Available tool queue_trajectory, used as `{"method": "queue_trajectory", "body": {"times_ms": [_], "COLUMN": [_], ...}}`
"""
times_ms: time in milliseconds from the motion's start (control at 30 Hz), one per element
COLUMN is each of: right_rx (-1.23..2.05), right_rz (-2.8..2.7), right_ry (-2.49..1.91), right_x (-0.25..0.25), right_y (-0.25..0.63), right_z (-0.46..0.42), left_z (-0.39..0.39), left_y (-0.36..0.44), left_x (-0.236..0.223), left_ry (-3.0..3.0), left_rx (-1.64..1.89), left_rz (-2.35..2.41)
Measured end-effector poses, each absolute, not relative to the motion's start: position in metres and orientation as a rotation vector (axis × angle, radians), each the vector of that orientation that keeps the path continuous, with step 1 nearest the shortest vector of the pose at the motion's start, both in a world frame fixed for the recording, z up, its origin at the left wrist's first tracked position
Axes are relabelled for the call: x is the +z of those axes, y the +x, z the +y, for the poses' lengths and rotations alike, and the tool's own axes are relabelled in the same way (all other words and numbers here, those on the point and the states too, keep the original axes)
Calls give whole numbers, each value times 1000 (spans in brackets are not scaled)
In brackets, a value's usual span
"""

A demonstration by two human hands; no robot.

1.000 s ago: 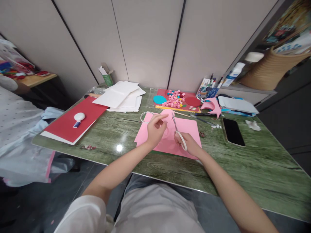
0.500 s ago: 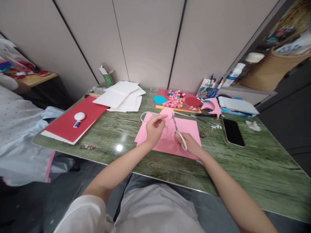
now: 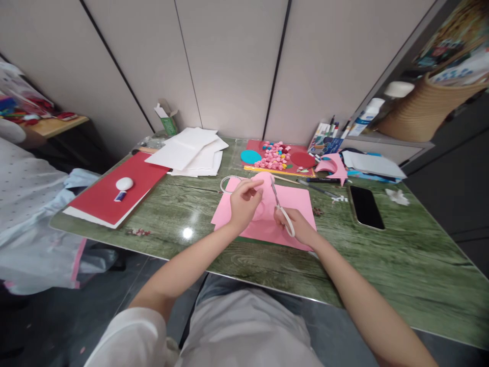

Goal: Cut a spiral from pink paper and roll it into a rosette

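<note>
head view: left hand [image 3: 243, 205] has its grip pinching pink disc [image 3: 264, 177] at the near edge, contact partly hidden by its own fingers. right hand [image 3: 292, 223] has its grip closed round the handles of scissors [image 3: 287, 222], blades up at the disc's right edge; how wide they gape is too small to tell. disc is held up over the far part of pink sheets [image 3: 300, 204], which lie on table [image 3: 412, 255].

main risk, as judged: blades bite past the rim and leave a flat or a notch, cause being a disc turned too little or scissors angled inward. left index finger lies across the disc, near the blades; if the disc is turned without moving that finger, skin could get nipped. thin paper pinched at one edge may also bend or swivel under blade pressure, giving a ragged rim. pink on pink makes the edge hard to see against the sheets, so a low blade tip could snag the top sheet.

side stuff: white ring [image 3: 222, 183] lies just beside the left hand, could get knocked by the wrist. pink bits [image 3: 273, 157] sit beyond the disc, loose, easily scattered by a forward bump. pink offcut [image 3: 332, 165] is right of them, clear of both hands.
</note>
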State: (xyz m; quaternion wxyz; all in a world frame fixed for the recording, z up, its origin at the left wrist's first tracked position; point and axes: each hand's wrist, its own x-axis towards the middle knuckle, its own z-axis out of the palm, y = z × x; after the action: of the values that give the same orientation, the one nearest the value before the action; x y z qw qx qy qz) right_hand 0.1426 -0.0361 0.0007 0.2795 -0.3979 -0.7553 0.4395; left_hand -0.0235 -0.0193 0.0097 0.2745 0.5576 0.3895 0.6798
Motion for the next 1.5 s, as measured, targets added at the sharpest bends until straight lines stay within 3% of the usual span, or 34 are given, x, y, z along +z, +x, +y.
{"method": "queue_trajectory", "body": {"times_ms": [1500], "right_rx": [1155], "right_rz": [-2065], "right_ry": [-1104], "right_x": [5], "right_y": [144], "right_z": [-36], "left_z": [-15], "left_y": [-25], "left_x": [10], "left_ry": [1496], "left_rx": [1877], "left_rz": [1005]}}
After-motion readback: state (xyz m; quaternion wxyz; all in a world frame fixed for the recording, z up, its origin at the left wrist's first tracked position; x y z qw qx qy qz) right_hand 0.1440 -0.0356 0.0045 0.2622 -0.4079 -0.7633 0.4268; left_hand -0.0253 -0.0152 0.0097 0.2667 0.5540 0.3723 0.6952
